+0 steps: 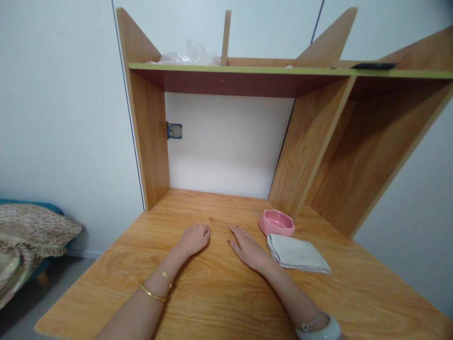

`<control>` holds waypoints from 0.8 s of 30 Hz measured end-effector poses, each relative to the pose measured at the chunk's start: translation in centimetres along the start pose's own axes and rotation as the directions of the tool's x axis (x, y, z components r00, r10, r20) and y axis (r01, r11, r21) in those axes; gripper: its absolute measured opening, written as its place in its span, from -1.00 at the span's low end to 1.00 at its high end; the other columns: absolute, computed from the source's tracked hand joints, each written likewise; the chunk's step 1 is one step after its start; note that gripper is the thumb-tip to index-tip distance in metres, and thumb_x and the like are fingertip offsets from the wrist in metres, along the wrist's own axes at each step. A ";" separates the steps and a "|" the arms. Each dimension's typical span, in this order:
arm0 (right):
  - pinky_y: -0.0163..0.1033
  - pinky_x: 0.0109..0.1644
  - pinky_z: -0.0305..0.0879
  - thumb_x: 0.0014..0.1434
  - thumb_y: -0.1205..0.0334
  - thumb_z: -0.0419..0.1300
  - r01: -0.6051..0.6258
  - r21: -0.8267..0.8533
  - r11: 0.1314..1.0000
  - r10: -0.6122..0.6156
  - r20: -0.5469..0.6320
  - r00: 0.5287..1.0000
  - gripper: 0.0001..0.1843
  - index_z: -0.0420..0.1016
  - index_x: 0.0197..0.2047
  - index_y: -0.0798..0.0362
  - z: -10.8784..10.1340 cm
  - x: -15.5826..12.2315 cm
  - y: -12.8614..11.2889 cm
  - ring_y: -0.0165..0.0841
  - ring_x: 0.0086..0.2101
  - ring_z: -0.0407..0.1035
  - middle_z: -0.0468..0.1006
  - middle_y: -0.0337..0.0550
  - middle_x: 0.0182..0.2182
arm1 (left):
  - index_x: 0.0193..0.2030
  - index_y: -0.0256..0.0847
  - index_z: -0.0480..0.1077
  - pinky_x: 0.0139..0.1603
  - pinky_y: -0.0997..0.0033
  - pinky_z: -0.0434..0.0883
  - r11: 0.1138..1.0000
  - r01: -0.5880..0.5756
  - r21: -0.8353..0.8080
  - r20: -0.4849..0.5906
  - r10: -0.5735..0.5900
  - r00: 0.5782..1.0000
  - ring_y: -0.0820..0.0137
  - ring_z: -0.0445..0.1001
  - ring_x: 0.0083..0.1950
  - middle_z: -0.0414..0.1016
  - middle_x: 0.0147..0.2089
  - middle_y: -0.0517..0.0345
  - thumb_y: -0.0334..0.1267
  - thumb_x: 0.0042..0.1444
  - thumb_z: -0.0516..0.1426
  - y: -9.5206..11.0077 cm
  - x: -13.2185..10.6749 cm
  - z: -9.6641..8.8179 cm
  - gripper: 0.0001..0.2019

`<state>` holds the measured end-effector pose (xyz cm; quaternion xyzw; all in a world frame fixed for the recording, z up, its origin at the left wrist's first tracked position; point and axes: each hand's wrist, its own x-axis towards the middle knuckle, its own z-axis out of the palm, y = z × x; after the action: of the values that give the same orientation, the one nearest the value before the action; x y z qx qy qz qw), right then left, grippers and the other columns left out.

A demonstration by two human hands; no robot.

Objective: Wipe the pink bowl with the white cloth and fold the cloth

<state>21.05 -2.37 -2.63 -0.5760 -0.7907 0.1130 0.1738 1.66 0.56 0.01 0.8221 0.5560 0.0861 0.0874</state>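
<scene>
My left hand (197, 239) rests on the wooden desk (219, 293) with its fingers curled into a loose fist; nothing shows sticking out of it. To its right my right hand (245, 245) lies palm down on the desk, fingers stretched out and thumb apart, holding nothing. Nearest to the right hand is a folded pale grey cloth (299, 253), a little to its right and not touched. Just behind the cloth, against the shelf's upright panel, stands a pink ashtray (277, 223) with a notched rim. Its inside looks bare.
A wooden shelf unit (240, 69) rises from the back of the desk. On it lie a clear plastic bag (191, 54) and a flat black object (373, 66). An uncovered wall box (174, 131) shows wires. At left is a blue seat with a patterned fringed throw (31, 231).
</scene>
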 end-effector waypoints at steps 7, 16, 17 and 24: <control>-0.07 0.23 -0.14 0.18 0.12 -0.13 0.004 -0.002 1.000 -0.004 0.002 1.000 -0.43 0.08 0.18 0.28 -0.1 -0.1 -0.1 -0.23 0.19 -0.08 0.09 0.13 0.19 | -0.34 -0.24 0.39 -0.27 0.39 0.27 1.000 0.004 0.002 -0.002 -0.004 1.000 0.30 0.43 -0.24 0.49 -0.29 -0.02 -0.30 0.12 -0.15 0.1 -0.1 -0.1 -0.71; -0.08 0.23 -0.15 0.18 0.12 -0.13 0.000 0.009 1.000 0.000 0.001 1.000 -0.43 0.07 0.19 0.24 0.0 0.0 0.0 -0.24 0.19 -0.08 0.08 0.09 0.19 | -0.34 -0.24 0.39 -0.26 0.39 0.27 1.000 0.005 -0.006 -0.004 -0.005 1.000 0.29 0.44 -0.23 0.49 -0.28 -0.02 -0.30 0.12 -0.15 0.1 -0.2 -0.1 -0.71; -0.08 0.23 -0.15 0.18 0.12 -0.13 -0.001 0.007 1.000 0.001 0.003 1.000 -0.43 0.07 0.19 0.24 0.0 0.0 0.0 -0.24 0.19 -0.08 0.08 0.09 0.19 | -0.34 -0.23 0.39 -0.26 0.38 0.27 1.000 0.005 -0.008 -0.005 -0.005 1.000 0.29 0.44 -0.23 0.49 -0.28 -0.03 -0.30 0.12 -0.15 0.1 -0.1 -0.1 -0.71; -0.12 0.23 -0.14 0.19 0.11 -0.15 -0.005 -0.017 1.000 0.005 0.017 1.000 -0.42 0.08 0.18 0.32 -0.2 0.0 -0.2 -0.24 0.19 -0.09 0.08 0.14 0.19 | -0.34 -0.24 0.39 -0.27 0.37 0.27 1.000 0.002 -0.012 -0.002 -0.002 1.000 0.28 0.43 -0.23 0.48 -0.28 -0.04 -0.31 0.12 -0.15 0.1 -0.1 -0.1 -0.71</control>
<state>20.98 -2.47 -2.35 -0.5784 -0.7917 0.1118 0.1619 1.69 0.40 0.08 0.8210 0.5561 0.0903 0.0919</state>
